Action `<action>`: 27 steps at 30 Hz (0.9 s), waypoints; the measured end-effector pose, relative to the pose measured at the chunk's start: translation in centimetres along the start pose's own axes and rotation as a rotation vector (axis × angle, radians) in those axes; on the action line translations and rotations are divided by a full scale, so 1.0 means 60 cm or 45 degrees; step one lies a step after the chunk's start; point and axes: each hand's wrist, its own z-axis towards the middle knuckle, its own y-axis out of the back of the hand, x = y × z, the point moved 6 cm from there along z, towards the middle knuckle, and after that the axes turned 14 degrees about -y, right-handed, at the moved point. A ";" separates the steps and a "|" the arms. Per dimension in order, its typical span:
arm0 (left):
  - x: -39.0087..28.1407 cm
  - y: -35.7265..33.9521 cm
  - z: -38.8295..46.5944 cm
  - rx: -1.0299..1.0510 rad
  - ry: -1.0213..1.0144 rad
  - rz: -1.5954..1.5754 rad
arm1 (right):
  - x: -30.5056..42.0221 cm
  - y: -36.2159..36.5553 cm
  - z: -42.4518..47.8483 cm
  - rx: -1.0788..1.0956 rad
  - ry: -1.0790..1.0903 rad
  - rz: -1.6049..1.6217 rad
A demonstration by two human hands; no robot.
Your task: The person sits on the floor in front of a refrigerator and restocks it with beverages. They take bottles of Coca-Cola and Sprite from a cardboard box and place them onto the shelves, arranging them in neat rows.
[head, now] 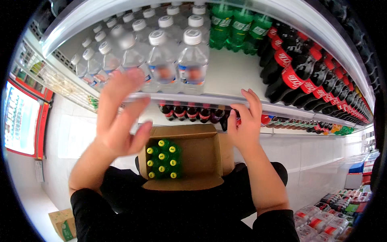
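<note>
My left hand (119, 121) is raised with fingers spread and holds nothing. Behind its fingers, rows of clear plastic bottles with white caps (193, 57) stand on the upper shelf. My right hand (245, 121) is empty too, its fingers apart and bent near the shelf's front edge (208, 99); I cannot tell whether they touch it. Below, between my hands, sits an open cardboard box (202, 157). Several green bottles with yellow caps (162, 156) stand upright in its left part. At the back of the shelf are green soda bottles (240, 28), right of the clear ones.
Dark cola bottles with red labels (291, 75) line the shelf's right side. A lower shelf holds smaller dark bottles (192, 112). At far left are a wire rack (57, 78) and a red-framed cooler (22, 118). Shrink-wrapped bottle packs (320, 220) lie at lower right; another carton (63, 224) stands lower left.
</note>
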 end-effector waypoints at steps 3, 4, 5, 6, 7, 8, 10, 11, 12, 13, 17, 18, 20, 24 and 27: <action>-0.023 -0.040 -0.118 0.091 0.269 -0.272 | 0.015 -0.020 -0.024 0.065 0.051 0.047; -0.026 -0.064 -0.164 0.182 0.433 -0.384 | 0.020 -0.029 -0.035 0.085 0.046 0.070; -0.029 -0.092 -0.211 0.265 0.595 -0.501 | 0.025 -0.039 -0.046 0.146 0.047 0.062; -0.035 -0.115 -0.249 0.312 0.678 -0.530 | 0.030 -0.048 -0.056 0.205 0.054 0.056; -0.042 -0.137 -0.287 0.362 0.758 -0.561 | 0.035 -0.059 -0.068 0.263 0.056 0.048; -0.048 -0.163 -0.328 0.410 0.834 -0.593 | 0.039 -0.071 -0.080 0.322 0.057 0.075; -0.084 -0.243 -0.431 0.504 0.694 -0.550 | 0.041 -0.097 -0.104 0.433 0.033 0.102; -0.100 -0.258 -0.455 0.555 0.662 -0.544 | 0.035 -0.108 -0.117 0.495 0.000 0.124; -0.111 -0.267 -0.469 0.602 0.630 -0.532 | 0.030 -0.119 -0.129 0.552 -0.025 0.137; -0.130 -0.281 -0.482 0.644 0.641 -0.531 | 0.024 -0.128 -0.140 0.608 -0.049 0.151; -0.180 -0.336 -0.453 0.771 0.639 -0.549 | 0.026 -0.154 -0.162 0.808 -0.083 0.049; -0.182 -0.327 -0.438 0.872 0.621 -0.643 | 0.026 -0.157 -0.163 0.808 -0.069 0.025; -0.192 -0.350 -0.454 0.817 0.442 -0.508 | 0.022 -0.163 -0.172 0.922 -0.145 0.018; -0.194 -0.396 -0.471 0.917 0.257 -0.402 | 0.019 -0.171 -0.175 1.010 -0.102 0.037; -0.196 -0.408 -0.475 0.995 0.245 -0.378 | 0.020 -0.168 -0.178 1.108 -0.144 0.010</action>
